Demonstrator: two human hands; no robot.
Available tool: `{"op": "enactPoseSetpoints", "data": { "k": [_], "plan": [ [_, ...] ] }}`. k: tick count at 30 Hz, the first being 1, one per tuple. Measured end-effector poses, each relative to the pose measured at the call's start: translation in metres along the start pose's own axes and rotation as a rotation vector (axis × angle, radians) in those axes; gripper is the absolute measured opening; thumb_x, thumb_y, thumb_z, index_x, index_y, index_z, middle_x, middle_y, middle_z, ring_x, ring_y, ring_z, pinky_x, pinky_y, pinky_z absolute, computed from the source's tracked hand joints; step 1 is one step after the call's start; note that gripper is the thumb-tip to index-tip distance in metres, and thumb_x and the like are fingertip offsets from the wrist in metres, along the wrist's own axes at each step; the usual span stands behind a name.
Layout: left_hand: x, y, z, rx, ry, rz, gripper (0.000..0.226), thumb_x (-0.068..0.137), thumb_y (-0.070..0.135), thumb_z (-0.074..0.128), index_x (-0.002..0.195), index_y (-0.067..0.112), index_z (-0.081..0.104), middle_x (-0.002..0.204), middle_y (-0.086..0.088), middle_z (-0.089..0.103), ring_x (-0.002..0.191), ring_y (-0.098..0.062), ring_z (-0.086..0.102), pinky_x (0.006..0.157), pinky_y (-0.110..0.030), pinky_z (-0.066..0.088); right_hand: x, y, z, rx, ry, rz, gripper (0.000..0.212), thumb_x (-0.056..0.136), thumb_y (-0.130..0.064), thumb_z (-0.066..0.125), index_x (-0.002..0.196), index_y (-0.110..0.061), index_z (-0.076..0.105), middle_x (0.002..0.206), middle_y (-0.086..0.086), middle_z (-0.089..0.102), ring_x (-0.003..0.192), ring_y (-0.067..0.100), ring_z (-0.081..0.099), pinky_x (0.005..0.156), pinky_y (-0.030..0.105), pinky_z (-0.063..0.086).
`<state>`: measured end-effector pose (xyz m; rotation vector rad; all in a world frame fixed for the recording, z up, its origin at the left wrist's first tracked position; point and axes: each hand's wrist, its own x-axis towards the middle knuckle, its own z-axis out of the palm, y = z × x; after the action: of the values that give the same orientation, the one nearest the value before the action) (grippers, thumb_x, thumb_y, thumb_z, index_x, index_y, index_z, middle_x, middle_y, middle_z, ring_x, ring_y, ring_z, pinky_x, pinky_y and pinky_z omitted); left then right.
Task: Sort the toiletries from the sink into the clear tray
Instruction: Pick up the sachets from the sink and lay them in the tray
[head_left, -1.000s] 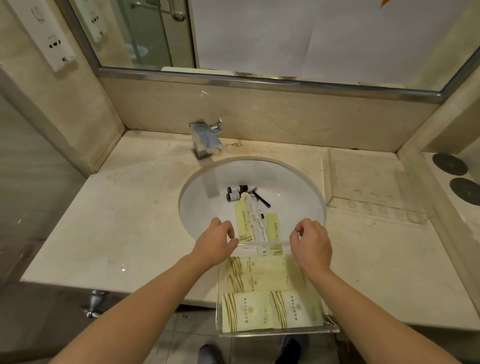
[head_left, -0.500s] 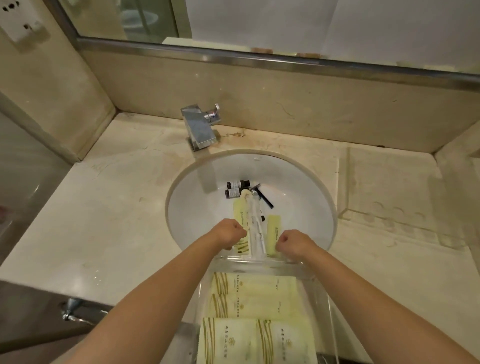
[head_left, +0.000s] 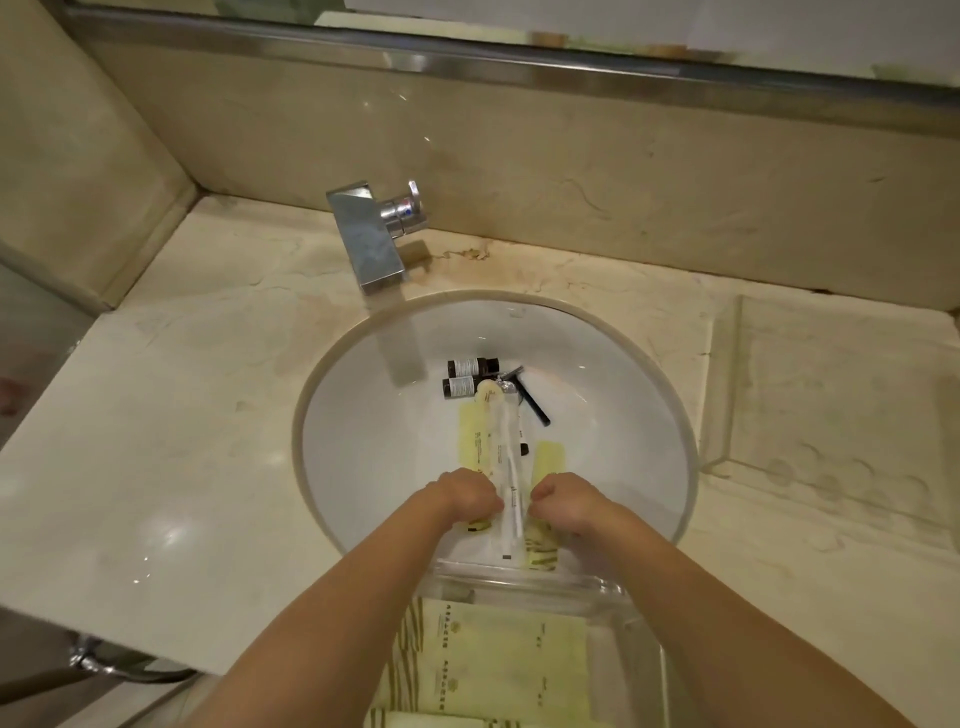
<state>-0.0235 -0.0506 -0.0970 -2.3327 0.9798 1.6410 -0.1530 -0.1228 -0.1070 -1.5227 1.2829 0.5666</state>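
Several toiletries lie in the white sink (head_left: 363, 447): two dark bottles (head_left: 470, 367), a black razor (head_left: 531, 401), a clear-wrapped toothbrush (head_left: 506, 462) and two yellow packets (head_left: 474, 434) (head_left: 549, 457). My left hand (head_left: 465, 499) has its fingers curled down on the near end of the left packet. My right hand (head_left: 566, 501) is curled the same way on the right packet. The fingertips of both hands are hidden. The clear tray (head_left: 524, 587) sits at the sink's near edge, under my forearms, and holds yellow packets (head_left: 493, 660).
A chrome faucet (head_left: 371, 239) stands behind the sink. A second clear tray (head_left: 831, 405) rests on the marble counter (head_left: 166, 441) at the right. The mirror's metal frame (head_left: 467, 54) runs along the back wall. A side wall (head_left: 67, 156) closes off the left.
Both hands have left the clear tray's far rim and moved forward into the sink, closing in beside the wrapped toothbrush. The view has tilted down and closer.
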Motion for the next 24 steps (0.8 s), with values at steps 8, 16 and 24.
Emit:
{"op": "enactPoseSetpoints", "data": {
  "k": [8, 16, 24],
  "plan": [
    [0.013, -0.007, -0.005, -0.312, 0.288, 0.05, 0.01, 0.087, 0.004, 0.056, 0.09, 0.013, 0.059, 0.098, -0.003, 0.052, 0.093, -0.022, 0.055, 0.08, -0.029, 0.047, 0.009, -0.001, -0.004, 0.069, 0.259, 0.016, 0.017, 0.083, 0.0, 0.046, 0.089, -0.011, 0.057, 0.093, 0.01, 0.064, 0.084, 0.027, 0.064, 0.073, 0.036, 0.054],
    [-0.008, -0.021, -0.015, -0.657, 0.293, 0.06, 0.04, 0.084, -0.012, 0.044, 0.109, 0.017, 0.032, 0.088, -0.009, 0.05, 0.077, -0.03, 0.06, 0.075, -0.043, 0.056, -0.011, -0.013, -0.009, 0.339, 0.397, -0.015, 0.083, 0.087, -0.001, 0.056, 0.151, -0.02, 0.007, 0.123, 0.017, 0.055, 0.072, 0.02, 0.055, 0.056, 0.029, 0.043],
    [-0.045, -0.019, -0.015, -0.762, 0.266, 0.098, 0.017, 0.091, -0.001, 0.036, 0.091, 0.016, 0.04, 0.105, -0.014, 0.063, 0.069, -0.016, 0.054, 0.059, -0.024, 0.045, -0.039, -0.026, -0.004, 0.361, 0.464, -0.131, 0.017, 0.079, -0.002, 0.052, 0.086, -0.015, 0.06, 0.088, 0.004, 0.062, 0.069, 0.019, 0.054, 0.062, 0.028, 0.045]
  ]
}}
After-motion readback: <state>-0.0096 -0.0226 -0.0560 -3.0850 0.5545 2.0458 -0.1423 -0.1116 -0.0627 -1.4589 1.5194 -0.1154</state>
